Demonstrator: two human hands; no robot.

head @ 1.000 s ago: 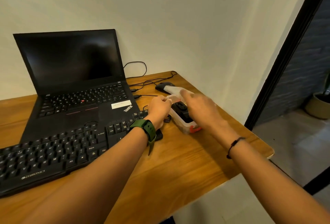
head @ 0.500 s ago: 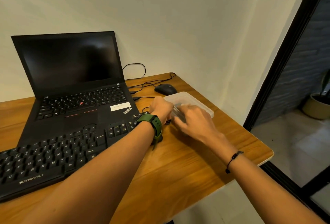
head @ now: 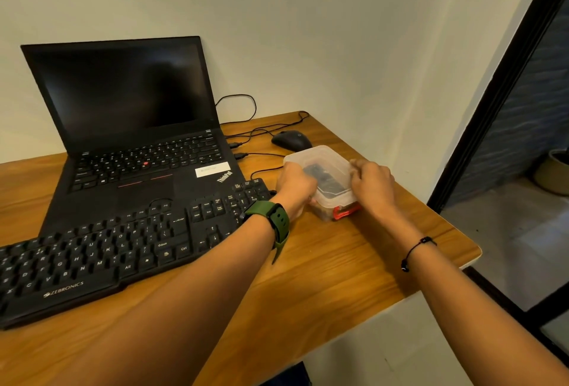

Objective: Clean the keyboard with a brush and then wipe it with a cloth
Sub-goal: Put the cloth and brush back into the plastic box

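Nearest the camera, two bare forearms reaching across the wooden table (head: 323, 281), a green watch (head: 272, 219) on the left wrist, a black cord bracelet (head: 415, 250) on the right. Black Zebronics keyboard (head: 101, 250) lying untouched at the left, well clear of both hands, neither brushed nor wiped yet.

Farther out, both hands on a clear plastic container (head: 323, 176): left hand (head: 295, 188) wrapped round its near left side, fingers clamped on the wall; right hand (head: 372, 184) at the right edge, fingers curled together at the lid's rim, though whether pinching or merely resting cannot be told. Lid raised and tilted a second ago, flat on the box half a second ago and now. Likely meaning: the kit being closed up or re-seated, not yet yielding a tool. Dark object visible through the lid, red-orange part at the near corner; neither identifiable as brush or cloth.

Beyond, a black mouse (head: 291, 140) just behind the container, cables trailing, and an open ThinkPad laptop (head: 138, 127), screen dark, against the wall.
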